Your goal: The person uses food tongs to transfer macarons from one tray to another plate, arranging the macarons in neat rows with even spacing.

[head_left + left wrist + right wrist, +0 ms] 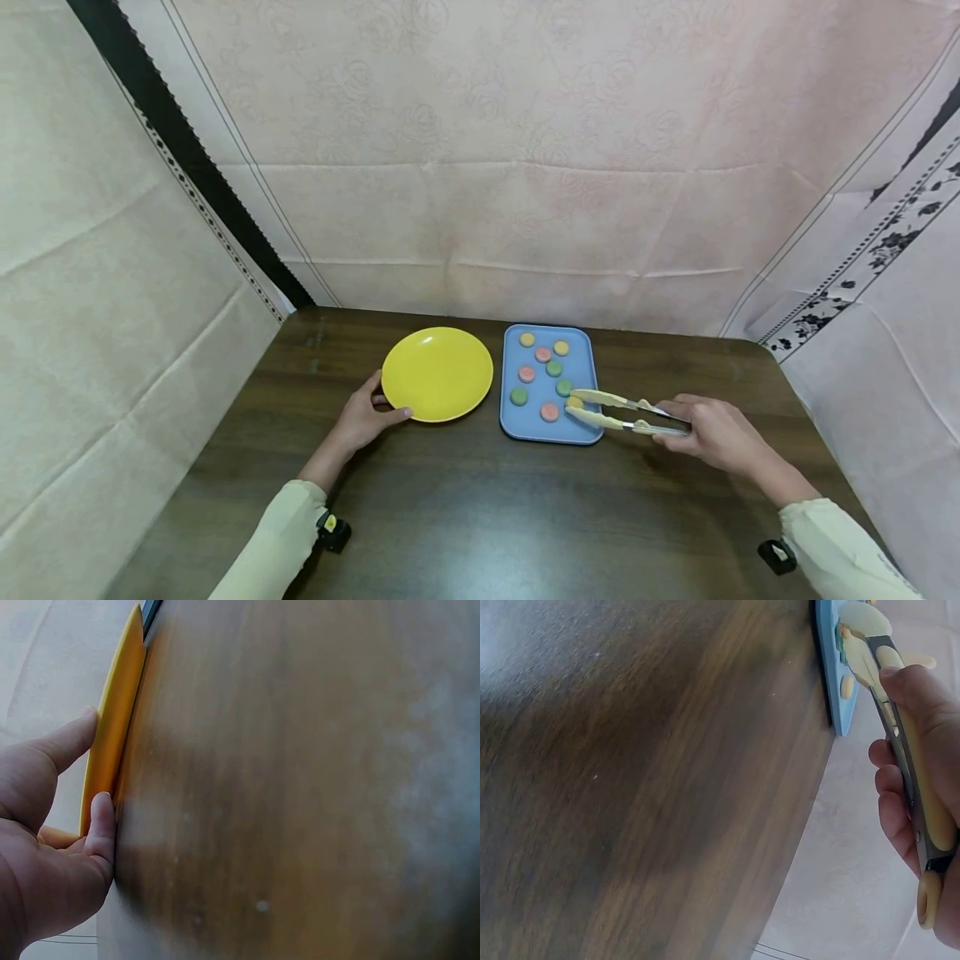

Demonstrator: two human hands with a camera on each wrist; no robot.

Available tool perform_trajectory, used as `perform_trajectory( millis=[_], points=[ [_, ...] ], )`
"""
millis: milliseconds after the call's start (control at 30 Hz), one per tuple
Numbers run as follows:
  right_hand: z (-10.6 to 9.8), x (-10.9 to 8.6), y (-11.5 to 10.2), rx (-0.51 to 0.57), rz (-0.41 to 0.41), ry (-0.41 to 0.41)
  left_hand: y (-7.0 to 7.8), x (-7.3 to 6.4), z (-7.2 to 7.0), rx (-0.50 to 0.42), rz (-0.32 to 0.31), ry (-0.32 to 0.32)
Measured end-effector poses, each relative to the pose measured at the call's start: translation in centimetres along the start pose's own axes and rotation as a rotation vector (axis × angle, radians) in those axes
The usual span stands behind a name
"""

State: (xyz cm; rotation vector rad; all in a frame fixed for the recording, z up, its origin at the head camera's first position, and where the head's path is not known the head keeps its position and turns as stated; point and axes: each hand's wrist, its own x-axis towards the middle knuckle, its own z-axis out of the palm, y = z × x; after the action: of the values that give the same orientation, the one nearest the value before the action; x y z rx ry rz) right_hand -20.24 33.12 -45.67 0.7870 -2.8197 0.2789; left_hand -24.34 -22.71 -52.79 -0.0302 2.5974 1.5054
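My left hand holds the near-left rim of a round yellow plate, the thumb on one side and the other fingers along its edge. In the left wrist view the plate shows edge-on, close over the table. In my right hand is a pair of tongs with cream tips and metal arms. Their tips reach over the right side of a blue tray, on either side of a small yellow disc. Several small yellow, pink and green discs lie spread over the tray.
Plate and tray stand side by side near the back edge of a dark wooden table. Pale patterned cloth hangs right behind that edge and along both sides. Each wrist carries a small black camera.
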Motion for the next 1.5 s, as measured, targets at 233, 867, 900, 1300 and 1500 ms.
perform_trajectory(
  millis=[233, 867, 900, 1300, 1500],
  points=[
    [0.2, 1.3, -0.2, 0.073, 0.049, 0.057, 0.0, 0.1, 0.0, -0.001, -0.001, 0.005],
    [1.5, 8.1, -3.5, 0.189, 0.029, 0.049, 0.2, -0.3, 0.1, -0.095, 0.018, -0.021],
    [1.6, 8.3, -3.5, 0.189, 0.031, 0.042, 0.2, -0.3, 0.1, -0.095, 0.017, -0.021],
    [2.3, 11.2, -4.2, 0.19, -0.005, 0.024, 0.1, -0.4, -0.2, -0.094, -0.002, -0.012],
    [2.6, 13.5, -5.5, 0.208, -0.036, 0.019, 0.0, -0.1, 0.0, -0.081, -0.006, -0.012]
  ],
)
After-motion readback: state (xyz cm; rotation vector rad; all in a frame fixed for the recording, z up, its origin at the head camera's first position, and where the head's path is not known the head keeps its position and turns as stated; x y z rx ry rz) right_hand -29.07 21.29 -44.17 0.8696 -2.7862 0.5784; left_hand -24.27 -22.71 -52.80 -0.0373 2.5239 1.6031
